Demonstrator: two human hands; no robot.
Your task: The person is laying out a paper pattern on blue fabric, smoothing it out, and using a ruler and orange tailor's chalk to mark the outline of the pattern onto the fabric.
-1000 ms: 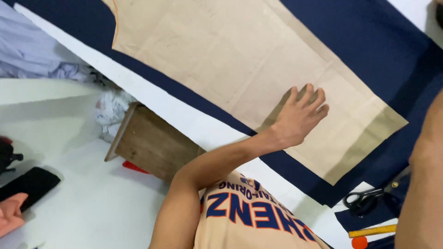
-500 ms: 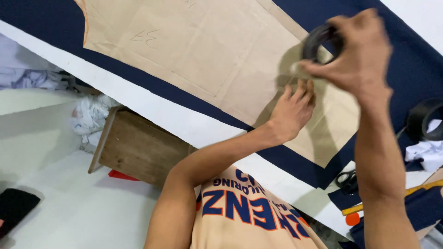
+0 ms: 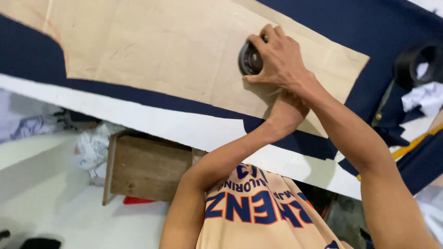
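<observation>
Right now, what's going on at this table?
A person leans over a white table spread with navy fabric. A tan paper pattern piece lies flat on the fabric. The right hand grips a round black weight and sets it on the pattern near its right end. The left hand rests on the pattern just below, mostly hidden under the right wrist.

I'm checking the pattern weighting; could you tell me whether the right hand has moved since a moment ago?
Yes. The right hand, gripping a round black weight, has come down onto the tan paper pattern, over the left hand.
</observation>
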